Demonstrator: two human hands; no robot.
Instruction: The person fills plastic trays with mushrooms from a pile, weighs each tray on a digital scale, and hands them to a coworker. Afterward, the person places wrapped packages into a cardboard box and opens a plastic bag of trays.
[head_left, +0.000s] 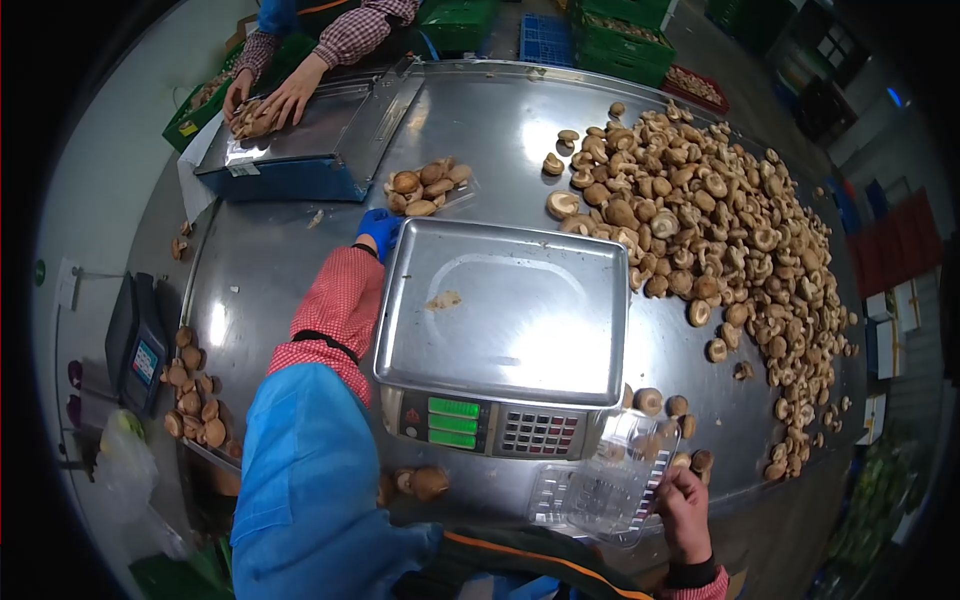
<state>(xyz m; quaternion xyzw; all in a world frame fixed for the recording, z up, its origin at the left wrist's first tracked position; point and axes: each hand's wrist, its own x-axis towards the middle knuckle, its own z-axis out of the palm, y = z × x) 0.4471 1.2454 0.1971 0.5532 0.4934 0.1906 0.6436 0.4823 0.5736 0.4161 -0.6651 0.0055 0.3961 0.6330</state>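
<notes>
My left hand (378,230), in a blue glove, reaches past the far left corner of the scale's steel pan (500,330). Just beyond it sits a clear tray of shiitake mushrooms (428,186). Its fingers are partly hidden, so I cannot tell whether they touch the tray. At the lower right, my bare right hand (683,512) pinches the edge of a clear plastic clamshell box (605,490). The box is open and tilted in front of the scale's keypad (538,432). A small brown scrap (443,300) lies on the pan.
A large heap of shiitake (710,200) covers the right of the steel table (500,110). Loose mushrooms (195,400) lie at the left edge. Across the table, a co-worker's hands (285,100) handle mushrooms on a wrapping machine (300,160). Green crates (625,55) stand behind.
</notes>
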